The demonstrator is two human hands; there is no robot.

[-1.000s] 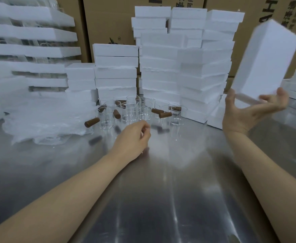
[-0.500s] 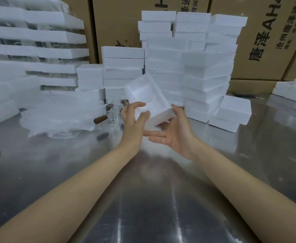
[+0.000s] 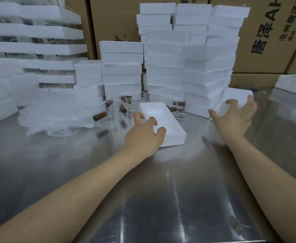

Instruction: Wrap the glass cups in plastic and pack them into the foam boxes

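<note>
The foam box [image 3: 161, 118], held up between both hands a moment ago, now lies flat on the bench [image 3: 161, 190], hollow side up, just in front of the glass cups [image 3: 114, 109]. The left hand [image 3: 143, 135] grips its near corner, fingers curled over the rim. The right hand [image 3: 234, 118] has let go and reaches, fingers spread apart, for another foam piece [image 3: 238, 95] at the foot of the stacks [image 3: 196, 67]; contact is unclear. The box looks ready for filling. The foam is matte, white and blocky, the bench brushed and reflective, the cups clear with brown handles, and the plastic [image 3: 56, 111] is a crumpled translucent heap.
</note>
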